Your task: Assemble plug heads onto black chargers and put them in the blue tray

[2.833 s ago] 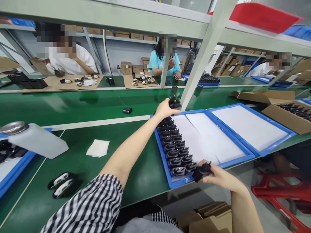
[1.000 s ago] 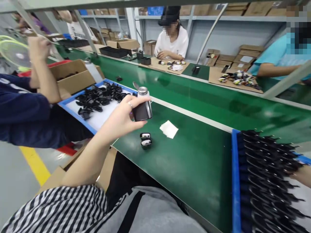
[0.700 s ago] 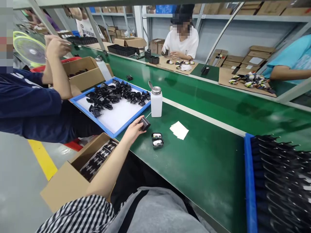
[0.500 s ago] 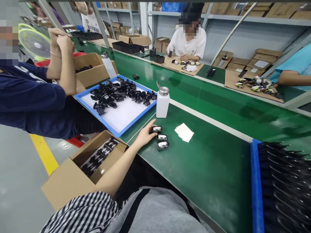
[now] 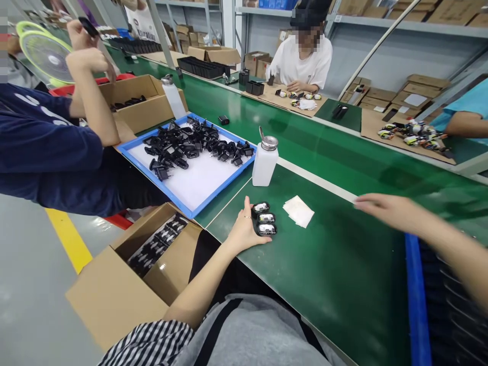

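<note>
Three black charger housings (image 5: 263, 221) lie in a short row on the green bench top (image 5: 328, 284). My left hand (image 5: 244, 230) rests flat beside them, thumb up and fingers spread against the row's near end, holding nothing. My right hand (image 5: 386, 210) reaches leftward above the bench, motion-blurred, fingers stretched out and empty. It hovers right of a folded white wipe (image 5: 298, 211). A white dispenser bottle (image 5: 264, 162) with a metal cap stands just beyond the housings.
A blue tray (image 5: 198, 185) of loose black plugs lies at the left, in front of a person in navy sleeves (image 5: 46, 152). Another blue tray (image 5: 417, 305) with rows of plugs is at the right edge. An open cardboard box (image 5: 148, 264) stands below the bench. People work across the belt.
My left hand set a third black housing beside the two on the bench and now rests against the row. My right hand has come into view, reaching left.
</note>
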The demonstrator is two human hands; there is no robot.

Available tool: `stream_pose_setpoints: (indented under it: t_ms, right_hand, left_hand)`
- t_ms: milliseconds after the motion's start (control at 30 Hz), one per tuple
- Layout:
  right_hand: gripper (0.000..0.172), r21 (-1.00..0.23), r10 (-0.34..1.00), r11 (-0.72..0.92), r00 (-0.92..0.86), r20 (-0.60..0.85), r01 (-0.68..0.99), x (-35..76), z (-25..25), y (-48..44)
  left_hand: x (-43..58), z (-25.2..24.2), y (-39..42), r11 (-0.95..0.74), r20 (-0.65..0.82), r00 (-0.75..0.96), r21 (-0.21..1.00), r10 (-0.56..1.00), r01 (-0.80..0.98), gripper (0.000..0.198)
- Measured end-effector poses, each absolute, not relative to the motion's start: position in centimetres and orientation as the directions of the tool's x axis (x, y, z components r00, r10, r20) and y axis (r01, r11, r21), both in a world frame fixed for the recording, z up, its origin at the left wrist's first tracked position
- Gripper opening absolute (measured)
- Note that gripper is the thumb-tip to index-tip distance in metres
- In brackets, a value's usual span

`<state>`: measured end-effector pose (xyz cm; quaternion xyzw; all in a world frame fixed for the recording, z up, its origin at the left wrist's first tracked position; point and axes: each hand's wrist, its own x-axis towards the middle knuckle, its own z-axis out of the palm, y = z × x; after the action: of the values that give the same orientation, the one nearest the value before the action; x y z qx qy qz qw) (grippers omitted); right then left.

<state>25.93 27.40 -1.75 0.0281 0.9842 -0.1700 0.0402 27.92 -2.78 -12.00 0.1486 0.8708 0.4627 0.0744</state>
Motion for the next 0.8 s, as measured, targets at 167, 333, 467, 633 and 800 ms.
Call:
stream_pose_setpoints:
  t_ms: [167, 333, 467, 633, 800]
  right_hand:
    - [0.062, -0.171, 0.093, 0.977, -0.977, -0.190, 0.126, 23.2, -7.6, 18.9]
    - [0.040, -0.293, 0.144, 0.927, -0.944, -0.297, 0.233, 22.2, -9.0, 18.7]
    - [0.009, -0.409, 0.087, 0.880, -0.928, -0.362, 0.242, 21.9, -8.2, 19.6]
    - [0.020, -0.720, 0.230, 0.669, -0.973, -0.034, 0.184, 23.0, -8.6, 17.2]
    - [0.033, -0.981, 0.301, -0.184, -0.947, -0.113, 0.058, 26.0, -10.9, 11.1]
  left_hand:
    - [27.6, -11.8, -3.1, 0.514, 0.006, -0.935, 0.834, 0.355, 0.201, 0.126]
    - [28.0, -11.7, -3.0, 0.454, 0.007, -0.927, 0.871, 0.374, 0.189, 0.115]
    - [27.8, -11.6, -2.5, 0.436, -0.010, -0.920, 0.883, 0.393, 0.176, 0.108]
    - [27.1, -11.4, -1.6, 0.429, -0.011, -0.905, 0.883, 0.426, 0.192, 0.112]
    - [27.1, -11.5, -0.4, 0.484, -0.030, -0.928, 0.859, 0.370, 0.165, 0.116]
